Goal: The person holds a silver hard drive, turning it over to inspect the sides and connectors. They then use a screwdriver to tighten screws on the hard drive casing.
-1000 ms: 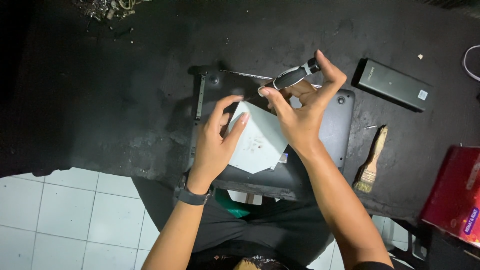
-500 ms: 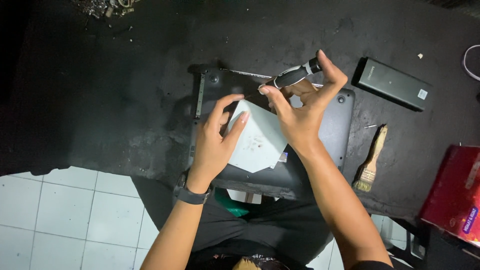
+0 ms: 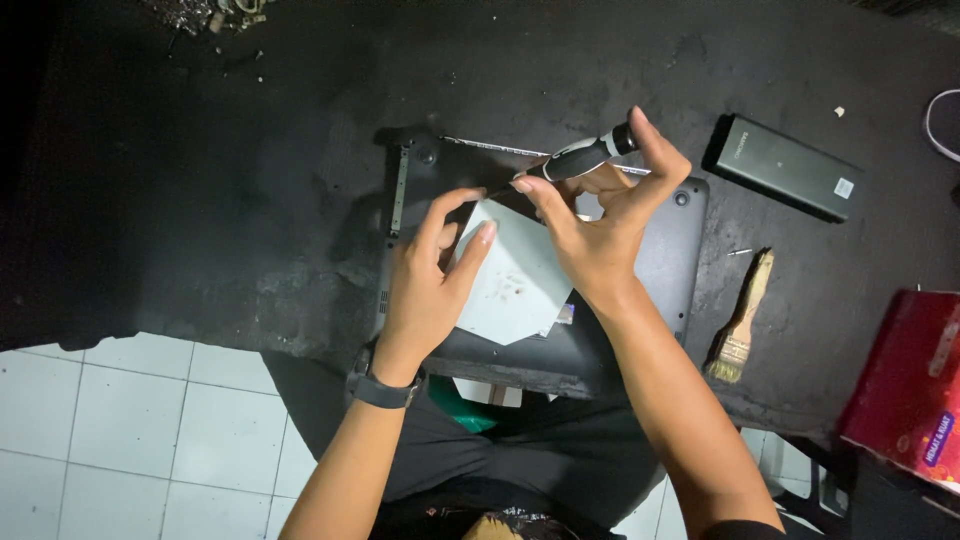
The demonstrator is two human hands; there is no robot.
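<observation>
A dark laptop base (image 3: 672, 262) lies upside down on the black mat in the head view. On it rests a pale grey plate (image 3: 515, 280), an angular flat part. My left hand (image 3: 430, 285) rests on the plate's left edge, fingers spread around its corner. My right hand (image 3: 600, 225) holds a black and grey screwdriver (image 3: 580, 157) nearly level, its tip pointing left near the plate's top corner.
A black rectangular block (image 3: 785, 167) lies at the right back. A small paintbrush (image 3: 740, 320) lies right of the laptop, with a tiny screw (image 3: 738, 252) near it. A red box (image 3: 905, 385) is at the right edge. White floor tiles (image 3: 120, 430) show lower left.
Both hands stay almost where they were on the plate and the screwdriver; the right hand's fingers shifted only slightly.
</observation>
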